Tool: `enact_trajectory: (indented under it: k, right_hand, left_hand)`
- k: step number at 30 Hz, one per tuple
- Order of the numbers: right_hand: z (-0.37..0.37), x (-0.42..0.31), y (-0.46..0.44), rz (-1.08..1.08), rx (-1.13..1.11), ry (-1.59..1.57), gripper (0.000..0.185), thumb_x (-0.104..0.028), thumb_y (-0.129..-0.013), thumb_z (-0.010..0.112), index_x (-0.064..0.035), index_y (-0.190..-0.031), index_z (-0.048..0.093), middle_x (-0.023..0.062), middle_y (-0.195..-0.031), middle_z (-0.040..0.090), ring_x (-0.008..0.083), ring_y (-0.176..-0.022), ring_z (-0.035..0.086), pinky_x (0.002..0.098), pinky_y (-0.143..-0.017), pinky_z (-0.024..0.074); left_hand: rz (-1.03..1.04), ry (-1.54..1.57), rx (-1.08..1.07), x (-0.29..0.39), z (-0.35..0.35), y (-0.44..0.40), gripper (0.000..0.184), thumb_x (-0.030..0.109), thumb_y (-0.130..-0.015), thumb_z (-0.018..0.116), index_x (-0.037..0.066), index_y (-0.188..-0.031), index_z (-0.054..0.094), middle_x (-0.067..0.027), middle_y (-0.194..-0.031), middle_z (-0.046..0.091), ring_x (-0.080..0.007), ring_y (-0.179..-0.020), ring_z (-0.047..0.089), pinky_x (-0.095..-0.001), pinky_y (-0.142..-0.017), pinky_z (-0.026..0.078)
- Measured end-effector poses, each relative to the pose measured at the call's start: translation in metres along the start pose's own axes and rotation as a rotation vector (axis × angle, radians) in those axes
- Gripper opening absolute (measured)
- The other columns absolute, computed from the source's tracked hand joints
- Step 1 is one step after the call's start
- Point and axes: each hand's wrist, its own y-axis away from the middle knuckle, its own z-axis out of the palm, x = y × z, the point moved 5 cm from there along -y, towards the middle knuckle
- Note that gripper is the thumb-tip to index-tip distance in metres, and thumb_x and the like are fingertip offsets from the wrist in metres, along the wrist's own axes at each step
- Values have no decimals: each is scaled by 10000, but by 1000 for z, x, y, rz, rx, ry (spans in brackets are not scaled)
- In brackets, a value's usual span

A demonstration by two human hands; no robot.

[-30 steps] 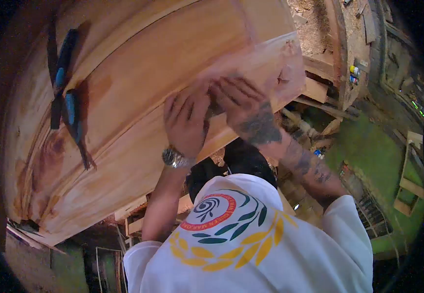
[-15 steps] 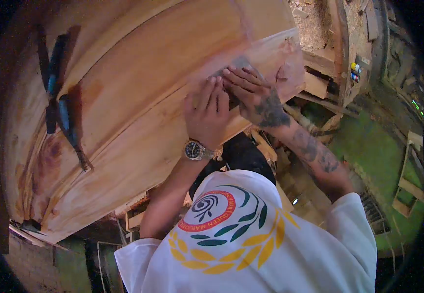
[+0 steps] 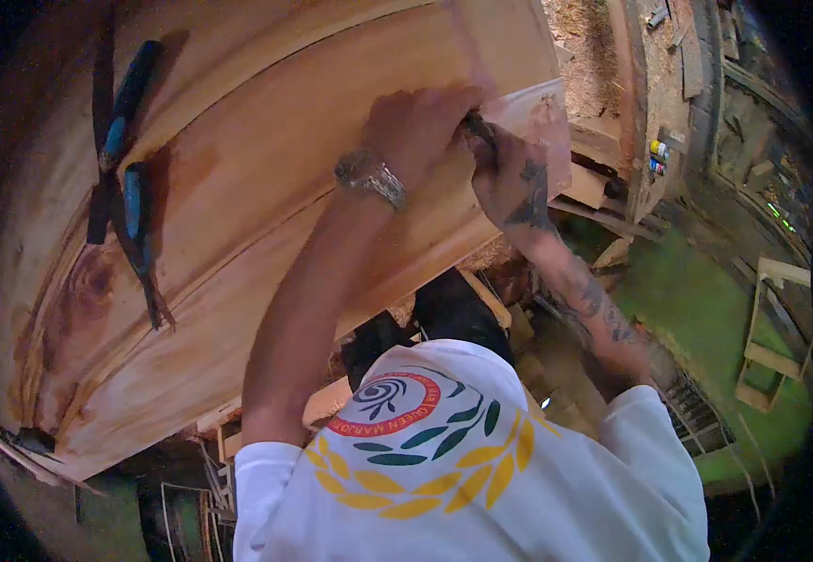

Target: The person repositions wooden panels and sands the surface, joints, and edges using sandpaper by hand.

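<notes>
My left hand (image 3: 418, 126), with a metal watch at its wrist, is closed and blurred over the large wooden panel (image 3: 275, 122). Close beside it, my right hand (image 3: 509, 169), tattooed on its back, has its fingers curled in. Between the two hands a small part of a dark grey sheet (image 3: 478, 127) shows, pinched by both; the rest of it is hidden. On the left of the panel lie two tools with blue and black handles (image 3: 131, 98) (image 3: 133, 201), crossed by a dark strip.
Wood shavings (image 3: 586, 56) and boards lie beyond the panel's right end. Small yellow and blue containers (image 3: 658, 150) stand on a ledge there. A wooden frame (image 3: 770, 361) lies on the green floor (image 3: 697, 290) at the right. Below the panel are my dark trousers (image 3: 458, 304).
Both hands were spread flat on the grey sheet on the panel. Now they are curled round it, and my left hand has moved up and forward, its forearm stretched over the wood.
</notes>
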Motion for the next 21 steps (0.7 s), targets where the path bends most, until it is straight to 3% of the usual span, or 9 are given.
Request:
enact_trajectory:
  k: [1,3,6,13,15,21]
  right_hand:
    - [4,1,1,10,24,13,280,-103,-833,634,-44,-1096,710,200,-976,736,396,-874,706,481,-734,547]
    - [10,-5,6,43,44,-1,228,-100,-895,603,-36,-1088,705,212,-906,722,419,-832,689,495,-688,508]
    - [12,-31,8,44,95,-65,203,-98,-917,590,-25,-1073,699,212,-826,699,441,-774,670,509,-659,490]
    - [20,-72,12,54,89,-136,178,-66,-904,591,-16,-1047,684,211,-729,656,441,-664,648,512,-610,491]
    - [20,-82,17,-40,158,-151,184,-43,-895,599,-29,-1057,686,203,-758,676,432,-670,657,504,-608,498]
    - [42,-108,42,-79,12,-191,294,-27,-833,653,-46,-1124,692,163,-1023,732,379,-896,706,452,-739,574]
  left_hand:
    - [27,-3,31,-5,-2,2,476,330,-848,741,241,-1308,656,-100,-1092,751,-344,-966,726,-506,-789,592]
    - [86,-3,80,-9,-4,13,483,338,-858,733,272,-1329,651,-97,-1051,760,-347,-918,734,-510,-755,596]
    - [63,5,110,-15,-10,32,341,229,-864,685,230,-1205,660,-61,-982,746,-315,-918,727,-494,-758,577]
    - [-6,92,125,-29,-22,67,389,269,-865,713,195,-1242,657,-88,-1000,745,-340,-940,721,-482,-783,576]
    - [-30,87,87,-32,-29,76,467,340,-895,695,180,-1331,646,-151,-1071,750,-377,-941,724,-483,-815,582]
    - [-299,117,56,-35,-37,135,361,125,-927,648,136,-1287,667,-122,-1055,764,-319,-945,743,-438,-789,592]
